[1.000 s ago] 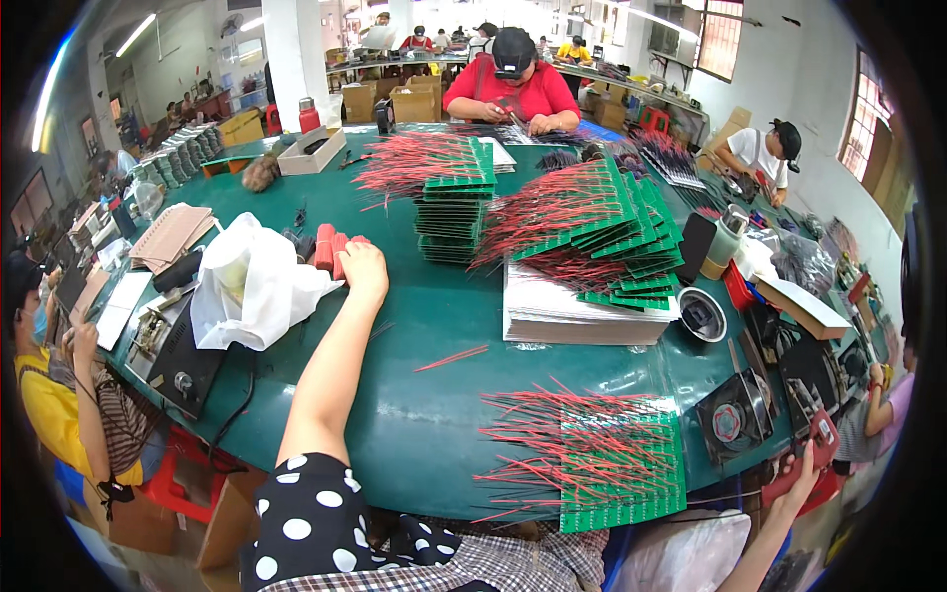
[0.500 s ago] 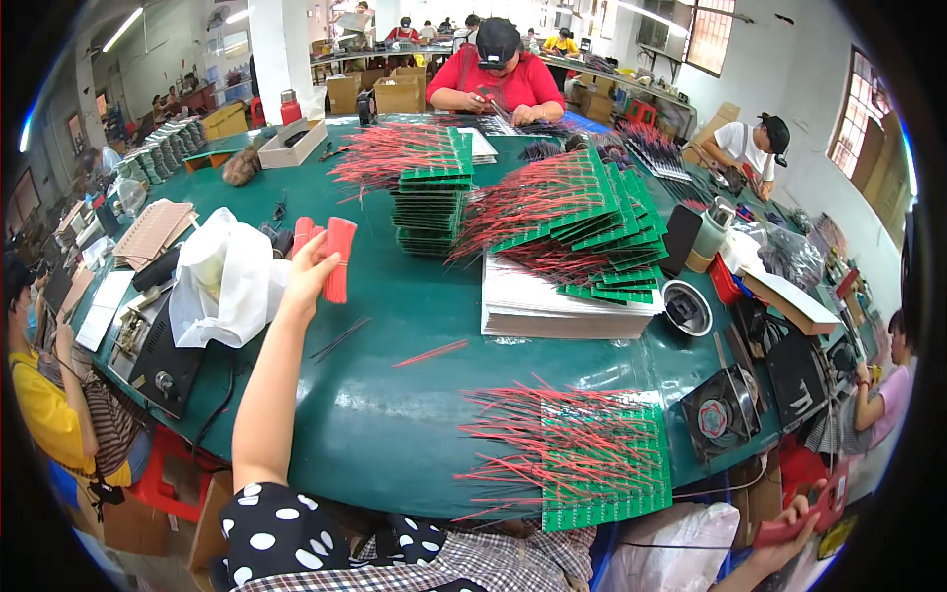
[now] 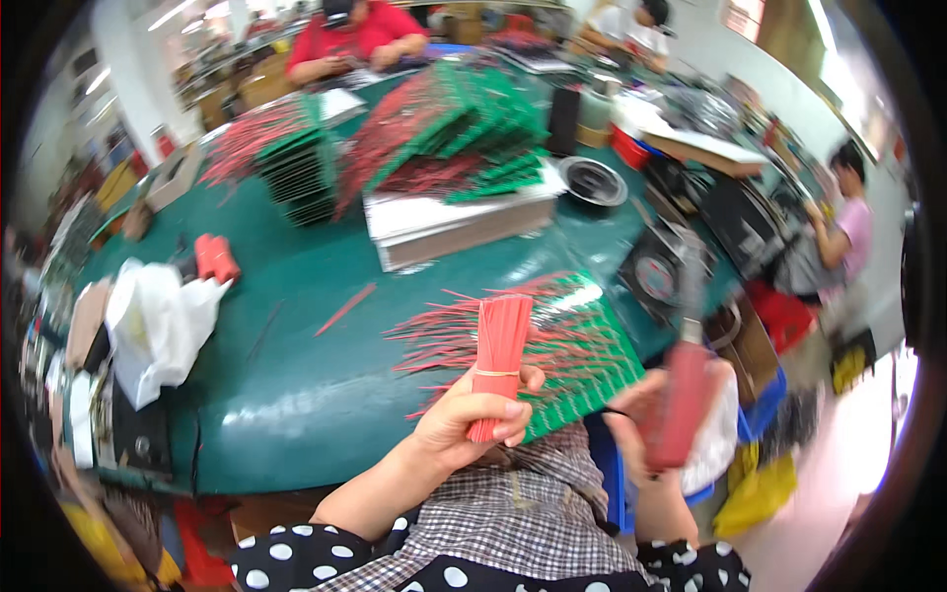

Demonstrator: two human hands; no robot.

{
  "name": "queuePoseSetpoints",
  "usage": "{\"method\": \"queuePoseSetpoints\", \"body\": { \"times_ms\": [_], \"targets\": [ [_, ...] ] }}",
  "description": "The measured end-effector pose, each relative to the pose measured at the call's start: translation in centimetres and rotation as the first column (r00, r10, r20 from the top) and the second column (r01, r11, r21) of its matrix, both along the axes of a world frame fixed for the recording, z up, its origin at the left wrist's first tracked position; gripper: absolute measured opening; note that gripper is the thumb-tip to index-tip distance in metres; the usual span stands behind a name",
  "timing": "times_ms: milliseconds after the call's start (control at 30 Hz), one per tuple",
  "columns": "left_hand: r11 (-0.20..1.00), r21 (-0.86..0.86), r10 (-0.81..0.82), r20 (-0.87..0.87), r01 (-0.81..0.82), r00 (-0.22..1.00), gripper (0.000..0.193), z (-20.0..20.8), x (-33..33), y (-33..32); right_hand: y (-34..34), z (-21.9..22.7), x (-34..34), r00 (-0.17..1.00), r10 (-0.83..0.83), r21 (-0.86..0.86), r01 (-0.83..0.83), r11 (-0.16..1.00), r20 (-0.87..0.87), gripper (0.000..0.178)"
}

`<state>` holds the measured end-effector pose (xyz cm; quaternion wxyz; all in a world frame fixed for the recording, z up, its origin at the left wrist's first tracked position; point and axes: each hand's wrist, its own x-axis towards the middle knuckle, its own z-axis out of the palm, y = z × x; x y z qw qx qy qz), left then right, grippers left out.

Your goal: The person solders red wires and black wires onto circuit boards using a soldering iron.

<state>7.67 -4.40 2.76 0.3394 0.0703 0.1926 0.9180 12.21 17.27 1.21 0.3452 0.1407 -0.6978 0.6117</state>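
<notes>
My left hand (image 3: 472, 419) is closed round a bundle of red wires (image 3: 503, 340), held upright with a band round its middle. Behind it on the table, a green circuit board panel (image 3: 584, 370) lies with many red wires fanning out to its left. My right hand (image 3: 646, 414) grips a red-handled tool (image 3: 681, 405) with a long grey upper part pointing up. Motion blur hides its exact kind, and a dark cord shows beside the hand. More red wire bundles (image 3: 214, 259) lie on the left next to a white plastic bag (image 3: 163, 321).
Stacked wired boards (image 3: 464, 128) rest on a white pile (image 3: 464, 232), with another board stack (image 3: 296, 178) to the left. A round container (image 3: 592, 183) and a dark fan-like device (image 3: 656, 271) stand at right. Loose red wires (image 3: 345, 309) lie mid-table. Co-workers sit around.
My left hand has come back from the far left with a red wire bundle, now over the board. My right hand has raised the red-handled tool from the lower right. The view has turned right.
</notes>
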Motion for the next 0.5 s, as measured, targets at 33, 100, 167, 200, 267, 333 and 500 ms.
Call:
{"method": "queuePoseSetpoints", "body": {
  "times_ms": [33,100,167,200,267,333,500],
  "targets": [
    [0.998,-0.049,-0.035,-0.004,0.035,0.999,0.07,0.1,0.2,0.9,1.2,0.6,-0.4,0.999,0.026,0.54,-0.011,0.842,-0.02,0.101],
    [0.98,-0.168,-0.102,0.052,0.11,0.993,0.069,0.8,0.3,2.9,-0.4,0.5,-0.4,0.993,0.12,0.384,-0.109,0.917,-0.004,0.114],
    [0.97,-0.184,-0.151,0.045,0.156,0.988,0.068,0.4,0.7,3.8,-0.5,-0.6,-0.8,0.987,0.144,0.335,-0.112,0.936,-0.074,0.108],
    [0.966,-0.2,-0.157,0.036,0.162,0.987,0.068,0.2,0.9,4.1,-0.5,-0.5,-0.9,0.974,0.202,0.319,-0.162,0.934,-0.098,0.107],
    [0.963,-0.196,-0.182,0.035,0.185,0.983,0.066,0.0,1.4,4.6,-0.3,-1.1,-0.5,0.984,0.161,0.346,-0.128,0.929,-0.071,0.106],
    [0.961,-0.204,-0.186,0.02,0.187,0.982,0.061,-0.3,1.8,5.1,-0.2,-1.1,0.0,0.99,0.138,0.375,-0.112,0.92,-0.043,0.105],
    [0.946,-0.271,-0.179,0.019,0.177,0.984,0.053,0.2,2.3,5.2,0.7,-1.8,0.2,0.978,0.172,0.496,-0.093,0.863,-0.116,0.104]
  ]
}}
